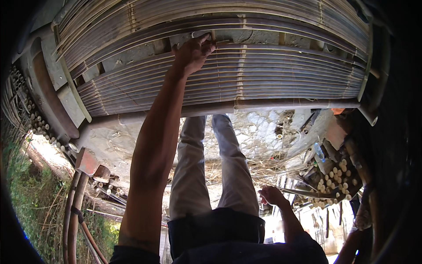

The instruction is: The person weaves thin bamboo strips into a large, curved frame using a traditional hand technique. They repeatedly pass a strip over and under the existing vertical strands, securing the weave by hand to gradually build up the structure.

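My left arm reaches far forward over a panel of long, thin bamboo slats [299, 70] bound by crosswise cords. My left hand [195, 53] is at the gap between the slat rows, its fingers apart, beside a thin upright cord [214, 35]. Whether a fingertip touches the cord cannot be made out. Low beside my right thigh, my right hand [273, 196] has its fingers curled in. What they hold, if anything, is hidden. A long, dark, narrow strip [307, 192] runs behind that hand; I cannot tell if the two touch.
A thick pole [281, 104] borders the panel's near side. Cut bamboo pieces [336, 180] are piled at the right, near a clear plastic bottle [319, 152]. More bamboo ends [39, 123] and a reddish brick [88, 162] lie at the left. Dry straw [268, 167] covers ground by my legs.
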Motion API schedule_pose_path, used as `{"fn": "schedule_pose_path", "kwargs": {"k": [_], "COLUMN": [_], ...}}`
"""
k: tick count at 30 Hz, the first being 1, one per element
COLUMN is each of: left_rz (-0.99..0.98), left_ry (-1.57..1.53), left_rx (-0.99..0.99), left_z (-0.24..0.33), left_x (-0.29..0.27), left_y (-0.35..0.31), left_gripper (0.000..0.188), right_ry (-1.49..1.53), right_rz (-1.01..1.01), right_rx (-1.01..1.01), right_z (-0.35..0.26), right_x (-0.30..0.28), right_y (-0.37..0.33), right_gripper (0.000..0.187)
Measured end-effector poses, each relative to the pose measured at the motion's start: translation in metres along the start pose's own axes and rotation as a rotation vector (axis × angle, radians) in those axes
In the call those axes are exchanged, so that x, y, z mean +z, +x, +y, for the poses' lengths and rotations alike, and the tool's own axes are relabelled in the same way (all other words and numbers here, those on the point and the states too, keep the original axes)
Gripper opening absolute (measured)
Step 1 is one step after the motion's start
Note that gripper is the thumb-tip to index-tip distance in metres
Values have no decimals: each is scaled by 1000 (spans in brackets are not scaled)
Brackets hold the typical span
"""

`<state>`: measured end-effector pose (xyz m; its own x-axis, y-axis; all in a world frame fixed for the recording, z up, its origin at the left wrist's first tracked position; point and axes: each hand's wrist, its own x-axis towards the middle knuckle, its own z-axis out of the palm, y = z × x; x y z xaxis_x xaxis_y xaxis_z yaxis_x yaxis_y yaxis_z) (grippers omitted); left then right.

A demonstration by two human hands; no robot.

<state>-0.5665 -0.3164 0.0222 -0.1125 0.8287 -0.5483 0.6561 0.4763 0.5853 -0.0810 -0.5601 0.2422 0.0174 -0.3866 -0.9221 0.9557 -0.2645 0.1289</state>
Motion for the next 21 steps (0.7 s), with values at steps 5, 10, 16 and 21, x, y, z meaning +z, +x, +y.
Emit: {"fn": "schedule_pose_path", "kwargs": {"k": [5,10,16,21], "left_rz": [-177,-237,-122,-24], "left_ry": [176,31,180,148], "left_rx": [-24,16,27,63], "left_z": [-4,-20,-2,-19], "left_x": [-1,-2,-2,10], "left_y": [11,16,14,8], "left_gripper": [50,44,50,54], "right_ry": [323,1575,2309,1657], "right_rz": [189,221,-1844,-176], "right_rx": [-643,-1735,-1817,-1300], "right_z": [-86,-24,-50,-26], "right_x": [-63,-138,-236,-207], "right_y": [-106,-229,-273,-212], "right_gripper": [47,40,65,30]}}
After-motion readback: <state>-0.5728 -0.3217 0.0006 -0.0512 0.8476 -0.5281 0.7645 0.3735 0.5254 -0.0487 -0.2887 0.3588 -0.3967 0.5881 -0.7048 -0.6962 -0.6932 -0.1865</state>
